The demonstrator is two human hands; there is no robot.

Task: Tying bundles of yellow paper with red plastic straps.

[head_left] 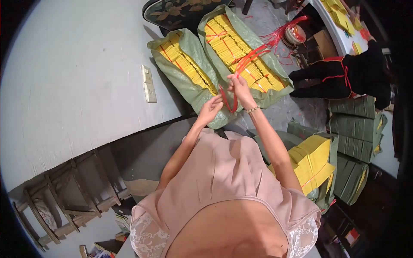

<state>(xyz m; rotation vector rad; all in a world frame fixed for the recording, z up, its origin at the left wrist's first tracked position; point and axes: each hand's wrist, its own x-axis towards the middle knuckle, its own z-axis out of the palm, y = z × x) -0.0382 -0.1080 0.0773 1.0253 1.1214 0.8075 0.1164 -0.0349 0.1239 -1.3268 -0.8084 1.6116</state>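
Observation:
A bundle of red plastic strips (254,56) is gripped in my right hand (241,89), its fingers closed. From that hand the strips trail up and right in a long bow, fraying into loose ends. A shorter length loops below, between my two hands. My left hand (210,110) pinches the strip's other end at its fingertips. Both hands hover over two open green woven sacks. The left sack (160,64) and the larger right sack (269,99) are packed with yellow paper bundles (249,58) tied with thin red strips.
A pale wall with a socket plate (148,84) rises at left. Beyond the sacks stands a flower-patterned chair (172,12). On the right, a person in black (361,71) works at a white table (333,21). Filled sacks (352,124) and a yellow stack (310,161) stand beside me.

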